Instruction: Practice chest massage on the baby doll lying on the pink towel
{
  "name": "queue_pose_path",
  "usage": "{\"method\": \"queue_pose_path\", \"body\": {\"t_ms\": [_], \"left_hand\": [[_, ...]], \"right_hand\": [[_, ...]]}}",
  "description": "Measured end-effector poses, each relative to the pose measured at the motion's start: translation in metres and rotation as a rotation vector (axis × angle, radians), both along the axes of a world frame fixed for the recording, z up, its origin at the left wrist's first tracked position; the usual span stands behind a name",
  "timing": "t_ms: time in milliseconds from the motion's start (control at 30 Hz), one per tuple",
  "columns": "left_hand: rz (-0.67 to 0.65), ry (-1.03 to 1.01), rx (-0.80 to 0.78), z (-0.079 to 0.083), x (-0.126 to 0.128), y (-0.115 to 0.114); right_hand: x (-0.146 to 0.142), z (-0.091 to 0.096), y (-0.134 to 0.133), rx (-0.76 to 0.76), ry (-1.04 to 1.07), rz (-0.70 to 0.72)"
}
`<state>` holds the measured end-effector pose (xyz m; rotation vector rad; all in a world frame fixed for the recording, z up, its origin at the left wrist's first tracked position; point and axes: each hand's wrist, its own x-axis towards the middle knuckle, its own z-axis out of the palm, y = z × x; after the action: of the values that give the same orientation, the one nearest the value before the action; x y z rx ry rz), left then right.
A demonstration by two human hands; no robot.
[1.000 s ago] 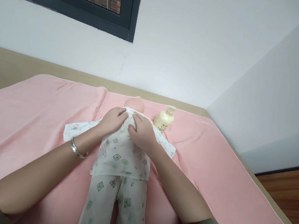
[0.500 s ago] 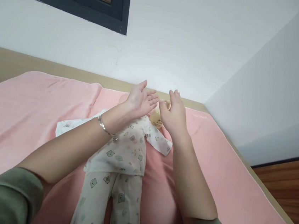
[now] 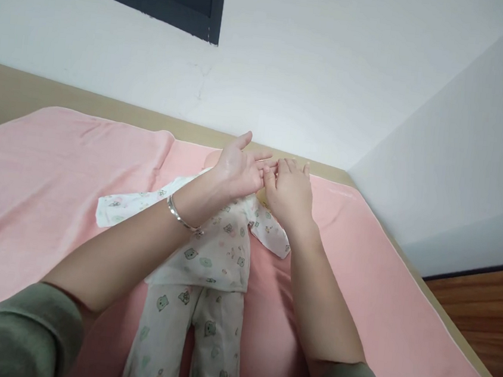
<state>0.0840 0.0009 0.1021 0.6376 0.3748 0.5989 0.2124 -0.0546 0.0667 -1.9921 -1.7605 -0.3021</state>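
Note:
My left hand (image 3: pixel 247 167) is palm up with fingers spread, holding nothing, above a baby's patterned long-sleeved top (image 3: pixel 212 256). My right hand (image 3: pixel 291 193) is palm down, its thumb and forefinger touching the left fingertips; its fingers are fairly straight. Beneath the right hand shows a sliver of a yellowish container (image 3: pixel 262 197), mostly hidden. Matching patterned trousers (image 3: pixel 213 340) extend below the top, toward me. Behind my left wrist, a rounded skin-toned shape (image 3: pixel 212 158) shows at the collar, perhaps a doll's head; my hands cover most of that area.
A pink sheet (image 3: pixel 379 298) with some creases lies under the clothes on a beige surface (image 3: pixel 29 84). White walls (image 3: pixel 289 84) meet in a corner beyond it. A dark window frame (image 3: pixel 184 13) is at upper left, and brown wood (image 3: pixel 480 320) at right.
My right hand has tipped toward the left one, and its thumb and forefinger now meet the left fingertips. The yellowish container, plainer before, is now mostly covered. The view has shifted slightly.

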Motion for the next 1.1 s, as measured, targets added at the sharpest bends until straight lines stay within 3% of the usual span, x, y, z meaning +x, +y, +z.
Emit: {"method": "queue_pose_path", "body": {"t_ms": [233,367,533,667,800,967,1100], "left_hand": [[0.118,0.077,-0.021,0.005,-0.067,-0.022],[0.238,0.059,-0.05,0.021,-0.102,-0.03],[0.356,-0.02,-0.045,0.046,-0.126,-0.038],[0.401,-0.027,0.021,0.058,-0.132,-0.046],[0.414,0.029,0.102,0.058,-0.128,-0.052],[0.356,0.025,0.068,0.042,-0.112,-0.057],[0.272,0.031,0.041,0.02,-0.09,-0.076]], "right_hand": [[-0.004,-0.003,0.006,0.03,-0.079,-0.091],[-0.011,0.009,0.004,-0.045,-0.042,-0.153],[-0.019,0.021,0.004,-0.115,0.012,-0.208],[-0.021,0.02,0.006,-0.101,0.029,-0.214],[-0.017,0.015,0.004,-0.028,0.098,-0.198],[-0.009,0.016,-0.003,0.033,0.15,-0.149],[-0.012,0.023,-0.011,0.055,0.291,-0.121]]}}
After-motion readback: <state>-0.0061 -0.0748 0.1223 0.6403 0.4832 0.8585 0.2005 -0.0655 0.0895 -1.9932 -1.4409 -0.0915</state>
